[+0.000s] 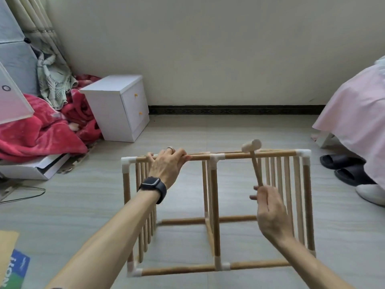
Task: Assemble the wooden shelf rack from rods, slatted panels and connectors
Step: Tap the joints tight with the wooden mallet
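Observation:
The wooden rack (215, 205) stands on the floor, built of rods, slatted panels and white connectors (216, 158). My left hand (167, 165) grips the top front rod (260, 155) near its left end, fingers curled over it. My right hand (268, 207) holds a small wooden mallet (253, 157) by the end of its handle. The mallet's head sits at the top rod, right of the middle connector. Slats run down on the left and right sides and in the middle.
A white bedside cabinet (120, 107) stands at the back left beside a heap of red blankets (37, 130). A pink bedcover (354, 113) hangs at the right, with black slippers (343, 167) below it. A cardboard box (10, 265) lies at the lower left.

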Demonstrator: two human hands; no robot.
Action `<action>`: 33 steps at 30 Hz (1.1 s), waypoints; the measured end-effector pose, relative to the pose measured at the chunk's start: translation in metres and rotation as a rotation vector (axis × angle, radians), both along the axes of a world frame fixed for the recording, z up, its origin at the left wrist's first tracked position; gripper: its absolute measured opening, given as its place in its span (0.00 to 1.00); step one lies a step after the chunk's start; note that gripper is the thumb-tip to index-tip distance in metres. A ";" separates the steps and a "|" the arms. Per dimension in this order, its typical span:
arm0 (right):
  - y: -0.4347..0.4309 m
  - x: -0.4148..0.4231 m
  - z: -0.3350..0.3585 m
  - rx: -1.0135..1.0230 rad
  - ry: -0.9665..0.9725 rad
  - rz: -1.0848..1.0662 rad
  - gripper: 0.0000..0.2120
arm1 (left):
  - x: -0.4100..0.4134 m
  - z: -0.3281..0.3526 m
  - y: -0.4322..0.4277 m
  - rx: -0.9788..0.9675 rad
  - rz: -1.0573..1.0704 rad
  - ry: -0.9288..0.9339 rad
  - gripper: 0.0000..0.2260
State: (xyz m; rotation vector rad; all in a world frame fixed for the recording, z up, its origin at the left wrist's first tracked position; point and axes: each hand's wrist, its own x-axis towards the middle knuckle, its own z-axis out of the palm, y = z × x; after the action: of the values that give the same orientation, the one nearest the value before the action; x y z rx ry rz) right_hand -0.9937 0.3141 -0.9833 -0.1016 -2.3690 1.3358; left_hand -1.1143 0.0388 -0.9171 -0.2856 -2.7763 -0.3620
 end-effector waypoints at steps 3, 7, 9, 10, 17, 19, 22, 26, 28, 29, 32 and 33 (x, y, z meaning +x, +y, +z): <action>0.008 0.029 -0.054 0.149 -0.192 0.063 0.22 | -0.021 0.006 0.015 0.005 0.027 -0.050 0.21; 0.022 0.043 -0.105 0.392 -0.315 0.096 0.24 | -0.050 0.010 0.022 0.021 0.064 -0.096 0.17; 0.022 0.039 -0.115 0.476 -0.273 0.092 0.24 | -0.062 0.008 0.023 0.002 0.083 -0.106 0.18; 0.020 0.035 -0.117 0.515 -0.222 0.074 0.22 | -0.067 0.005 0.024 -0.025 0.098 -0.111 0.19; 0.004 -0.006 -0.105 0.644 -0.095 -0.101 0.19 | -0.011 -0.064 0.027 -0.127 -0.060 -0.089 0.20; 0.001 -0.013 -0.104 0.671 -0.096 -0.094 0.18 | 0.025 -0.093 0.021 -0.175 -0.121 -0.200 0.24; -0.004 -0.020 -0.102 0.689 -0.125 -0.069 0.17 | 0.062 -0.127 0.008 -0.248 -0.097 -0.372 0.31; -0.003 -0.014 -0.097 0.694 -0.090 -0.059 0.16 | 0.078 -0.139 -0.004 -0.259 0.011 -0.447 0.33; -0.002 -0.007 -0.094 0.697 -0.065 -0.059 0.17 | 0.081 -0.136 -0.003 -0.302 0.015 -0.409 0.34; -0.002 -0.003 -0.093 0.691 -0.048 -0.065 0.18 | 0.083 -0.135 -0.003 -0.314 0.016 -0.395 0.34; -0.001 0.006 -0.087 0.674 -0.012 -0.082 0.18 | 0.089 -0.130 -0.003 -0.297 0.007 -0.382 0.34; 0.000 0.008 -0.085 0.671 -0.003 -0.086 0.18 | 0.090 -0.128 -0.004 -0.283 0.008 -0.376 0.34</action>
State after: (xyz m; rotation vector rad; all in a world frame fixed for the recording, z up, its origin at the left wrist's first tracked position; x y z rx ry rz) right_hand -0.9854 0.3145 -1.0678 -0.0062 -2.6440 0.4519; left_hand -1.0238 0.0349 -1.0453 -0.2978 -3.2008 -0.0160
